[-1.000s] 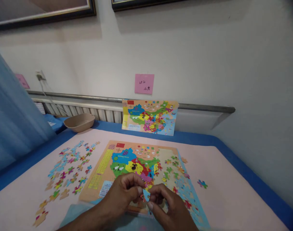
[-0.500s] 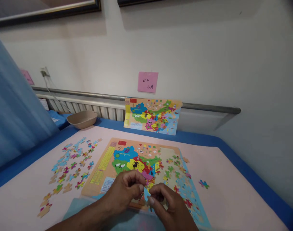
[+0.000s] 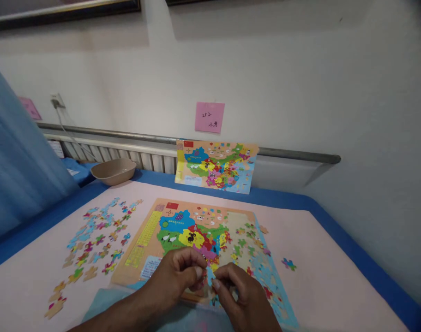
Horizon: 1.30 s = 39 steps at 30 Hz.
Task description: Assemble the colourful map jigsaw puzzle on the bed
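Note:
A colourful map puzzle board [image 3: 151,230] lies flat on the pink tabletop in front of me, partly filled. My left hand [image 3: 177,279] and my right hand [image 3: 243,295] meet over its near edge. Between their fingertips they pinch a small puzzle piece [image 3: 208,275], light blue and mostly hidden by my fingers. Loose puzzle pieces [image 3: 96,237] are scattered left of the board. One single piece [image 3: 288,263] lies to the right of it.
A finished reference map picture [image 3: 215,167] leans against the wall rail behind the board. A beige bowl [image 3: 113,171] sits at the back left. A pink note [image 3: 209,117] sticks on the wall. A blue curtain [image 3: 20,161] hangs at left. Blue cloth [image 3: 349,249] edges the table.
My hands stay together over the board's near edge, the fingers shifting slightly around the small piece. The view itself has wobbled a little.

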Each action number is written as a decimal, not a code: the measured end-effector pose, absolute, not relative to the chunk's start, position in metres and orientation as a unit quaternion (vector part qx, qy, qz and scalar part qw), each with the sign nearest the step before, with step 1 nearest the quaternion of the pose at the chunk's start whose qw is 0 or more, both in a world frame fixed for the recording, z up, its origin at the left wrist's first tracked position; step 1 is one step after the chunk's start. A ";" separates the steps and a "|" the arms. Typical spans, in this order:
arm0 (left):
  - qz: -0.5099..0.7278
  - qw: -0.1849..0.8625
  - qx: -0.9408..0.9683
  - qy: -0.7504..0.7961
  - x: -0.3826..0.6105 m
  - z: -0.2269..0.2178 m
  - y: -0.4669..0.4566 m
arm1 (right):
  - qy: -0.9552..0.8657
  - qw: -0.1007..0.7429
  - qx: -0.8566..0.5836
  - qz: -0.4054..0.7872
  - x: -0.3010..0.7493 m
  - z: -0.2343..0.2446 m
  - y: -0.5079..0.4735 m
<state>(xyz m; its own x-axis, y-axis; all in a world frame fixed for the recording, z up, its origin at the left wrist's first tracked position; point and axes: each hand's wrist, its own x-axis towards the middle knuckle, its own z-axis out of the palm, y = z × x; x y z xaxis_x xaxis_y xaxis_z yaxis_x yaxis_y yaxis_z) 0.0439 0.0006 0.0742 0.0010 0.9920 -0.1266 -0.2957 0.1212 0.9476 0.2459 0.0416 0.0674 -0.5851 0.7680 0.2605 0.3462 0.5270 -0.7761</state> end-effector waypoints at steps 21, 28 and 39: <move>0.515 0.543 0.410 0.521 0.045 0.073 0.002 | -0.823 0.319 -0.339 0.324 0.245 0.061 0.040; 0.490 0.532 0.451 0.523 0.043 0.070 0.001 | -0.837 0.313 -0.327 0.307 0.246 0.055 0.043; 0.313 0.334 0.667 0.588 0.028 0.060 -0.013 | -0.847 0.322 -0.315 0.283 0.235 0.017 0.044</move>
